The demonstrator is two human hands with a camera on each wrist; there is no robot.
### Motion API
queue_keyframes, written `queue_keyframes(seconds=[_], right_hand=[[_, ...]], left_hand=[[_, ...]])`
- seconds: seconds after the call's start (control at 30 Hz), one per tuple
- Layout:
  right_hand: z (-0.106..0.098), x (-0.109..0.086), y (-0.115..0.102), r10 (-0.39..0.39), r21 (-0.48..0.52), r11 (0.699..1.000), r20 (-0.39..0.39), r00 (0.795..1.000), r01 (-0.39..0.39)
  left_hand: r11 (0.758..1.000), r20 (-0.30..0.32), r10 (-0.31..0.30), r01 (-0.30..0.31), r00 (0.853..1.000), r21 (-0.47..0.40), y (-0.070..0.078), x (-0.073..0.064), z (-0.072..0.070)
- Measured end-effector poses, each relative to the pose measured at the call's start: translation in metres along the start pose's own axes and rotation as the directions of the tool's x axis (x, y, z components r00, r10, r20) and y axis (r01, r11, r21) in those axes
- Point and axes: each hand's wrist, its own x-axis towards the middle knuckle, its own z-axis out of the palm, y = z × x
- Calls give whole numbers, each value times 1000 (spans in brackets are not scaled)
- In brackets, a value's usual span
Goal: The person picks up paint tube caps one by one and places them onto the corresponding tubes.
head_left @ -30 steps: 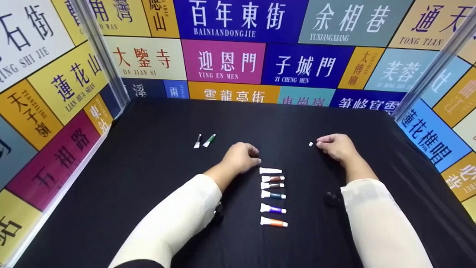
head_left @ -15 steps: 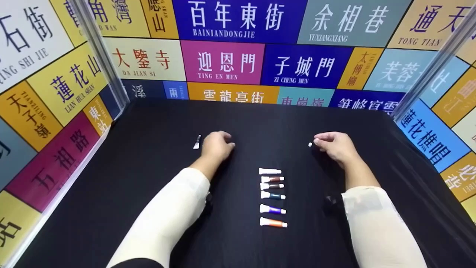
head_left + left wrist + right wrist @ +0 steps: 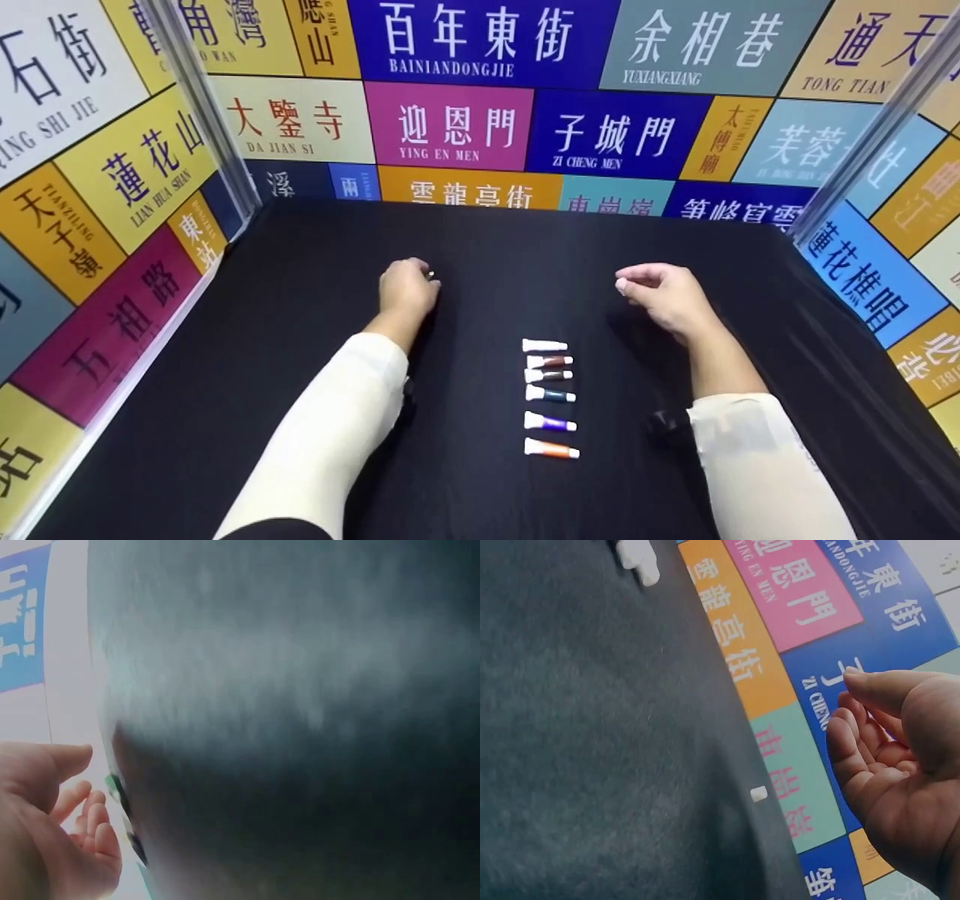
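Note:
My left hand [image 3: 407, 289] is over the far left of the black cloth, hiding two small paint tubes from the head camera. In the left wrist view its thumb and fingers are apart, with the green tube [image 3: 114, 787] and the dark tube [image 3: 136, 847] lying just beyond the fingertips. My right hand [image 3: 667, 296], at the right, has its thumb and index finger spread at a small white piece [image 3: 759, 794], like a tube cap, on the cloth. Nothing shows between the right fingers.
Several paint tubes lie in a column at the middle, from a white tube [image 3: 545, 345] at the far end to an orange tube [image 3: 553, 448] nearest me. Sign-covered walls [image 3: 454, 124] rise at the back and sides of the cloth-covered table [image 3: 480, 247].
My left hand has moved left from beside the white tube to over the green and dark tubes. My right hand has shifted slightly left to the small white piece.

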Motion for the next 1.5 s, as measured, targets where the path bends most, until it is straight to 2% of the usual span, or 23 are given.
queue_keyframes(seconds=[0.23,0.6,0.87,1.07,1.37,1.5], right_hand=[[1,-11,-13,-58,-3,998,12,998,58],[-1,-24,-45,-124,65,990,1,992,124],[-10,-50,-88,-165,74,984,-2,986,165],[-12,-59,-103,-188,62,980,-2,982,187],[-10,-62,-108,-203,48,978,-4,979,203],[-10,-65,-113,-231,56,971,-2,973,231]], left_hand=[[994,51,1,-7,999,105,-15,6,-4],[987,75,-11,-1,997,159,-18,8,-7],[997,62,-44,40,997,72,-17,5,-8],[998,56,-56,58,997,-38,-12,1,-9],[986,24,40,-35,999,-161,1,-8,-6],[976,10,64,-61,998,-208,5,-11,-5]])
